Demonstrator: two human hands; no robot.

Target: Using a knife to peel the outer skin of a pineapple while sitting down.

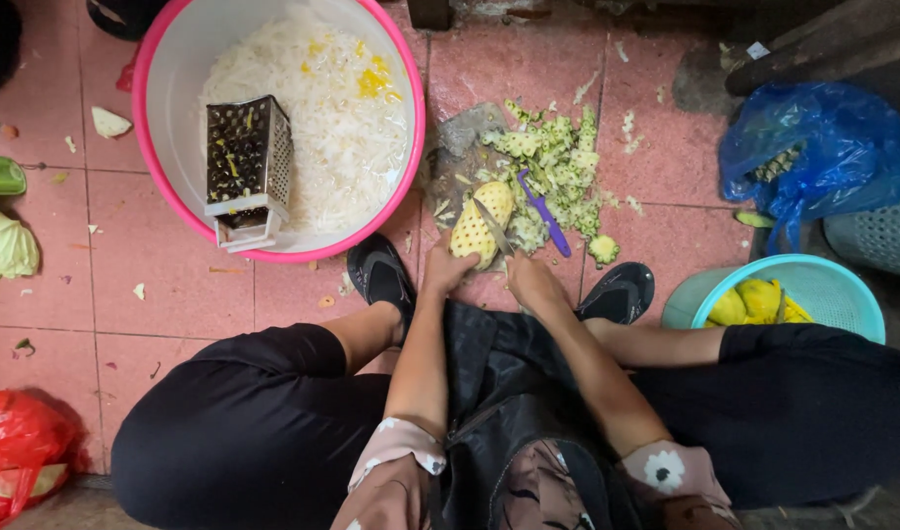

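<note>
The left hand (444, 270) held the peeled pineapple (477, 228) beside the pink basin (411, 147); the right hand (530, 280) gripped a knife (493, 227) against the pineapple.

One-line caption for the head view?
Left hand holds a pineapple, right hand cuts with a knife, beside a pink basin.

i squat on a pink tile floor (175, 245). at eleven o'clock sits a pink basin (411, 128), at twelve a board (450, 157) with green peels (558, 157), at three a teal bowl (843, 285), at two a blue bag (823, 147), at eight a red bag (18, 442).
</note>
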